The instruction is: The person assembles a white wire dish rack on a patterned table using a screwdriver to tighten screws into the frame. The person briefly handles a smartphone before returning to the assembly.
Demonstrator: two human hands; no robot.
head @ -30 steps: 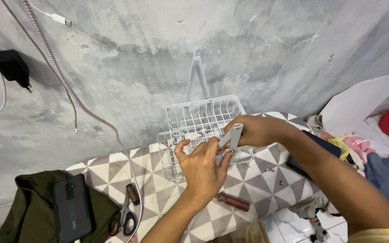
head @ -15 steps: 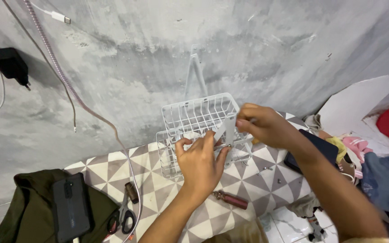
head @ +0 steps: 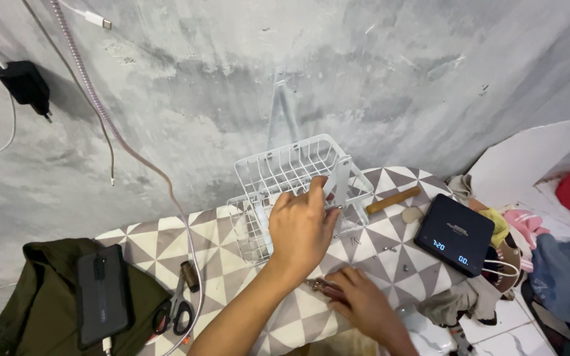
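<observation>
A white wire basket stands on the patterned table top against the concrete wall. My left hand presses a white flat bracket upright against the basket's front rim, thumb and fingers wrapped round it. My right hand is low on the table, near its front edge, with fingers curled over a dark red-handled screwdriver. Only the tool's metal end shows. Small loose screws lie to the right of the basket.
A black digital scale and a wooden handle lie right of the basket. Scissors, a phone on an olive garment lie left. A cable and charger hang on the wall. Clothes pile right.
My right hand has left the bracket and dropped to the screwdriver on the table. My left hand now holds the bracket alone against the basket.
</observation>
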